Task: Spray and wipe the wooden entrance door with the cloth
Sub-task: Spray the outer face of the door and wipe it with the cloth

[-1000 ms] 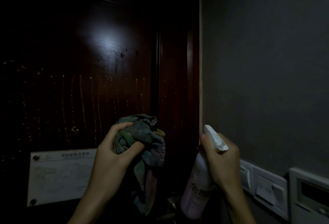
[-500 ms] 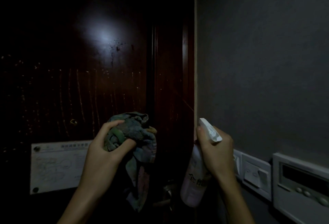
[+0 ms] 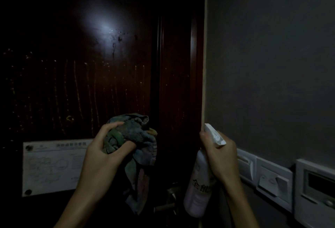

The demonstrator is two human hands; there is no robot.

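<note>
Left hand point(image 3: 103, 155), closed on the bunched cloth point(image 3: 132, 137), should press flat on the wet door point(image 3: 81, 86) above it, while right hand point(image 3: 220, 157) grips the spray bottle point(image 3: 199, 187).

Both forearms are reaching up and forward, held apart. The left hand point(image 3: 101, 157) is clenching with fingers curled inward, thumb pressing across. The right hand point(image 3: 220, 157) is wrapping tight, knuckles facing the camera.
</note>
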